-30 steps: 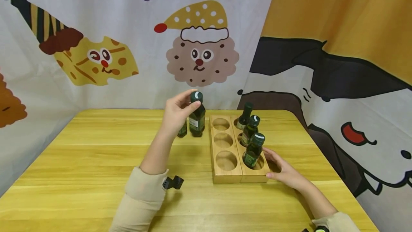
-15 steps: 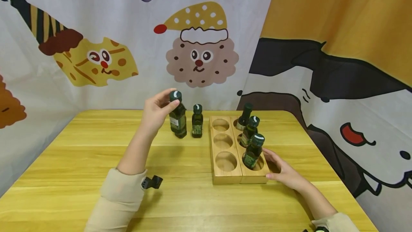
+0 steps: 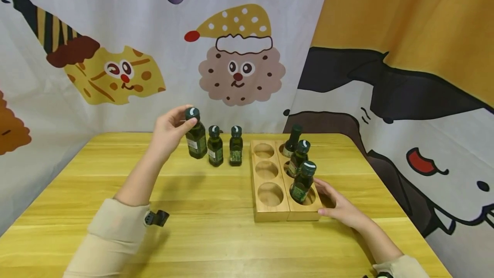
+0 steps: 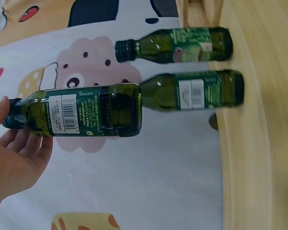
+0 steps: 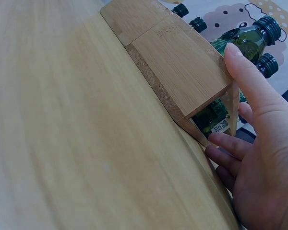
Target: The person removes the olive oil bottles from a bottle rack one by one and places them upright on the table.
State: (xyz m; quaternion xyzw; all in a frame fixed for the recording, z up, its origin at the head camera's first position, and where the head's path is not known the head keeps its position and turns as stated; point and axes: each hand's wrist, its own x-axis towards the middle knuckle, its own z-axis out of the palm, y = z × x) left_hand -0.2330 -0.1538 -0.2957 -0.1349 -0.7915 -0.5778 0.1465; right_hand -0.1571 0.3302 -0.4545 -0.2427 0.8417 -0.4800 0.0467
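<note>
Pinching bottle [image 3: 197, 143] by cap [image 3: 192, 114] in left hand [image 3: 167, 130], over worktop [image 3: 216, 231] towards far edge; gripping rack [image 3: 272, 216] at near corner in right hand [image 3: 341, 207]. Could totally slip from cap-only hold, or swing into upright bottles [image 3: 215, 151].

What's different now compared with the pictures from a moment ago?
The left hand has moved left, carrying the held bottle by its cap, so the left standing bottle and the right standing bottle now both show fully in the head view. Nothing was let go or newly taken hold of. The right hand still rests against the wooden rack; the three racked bottles stayed put.
</note>
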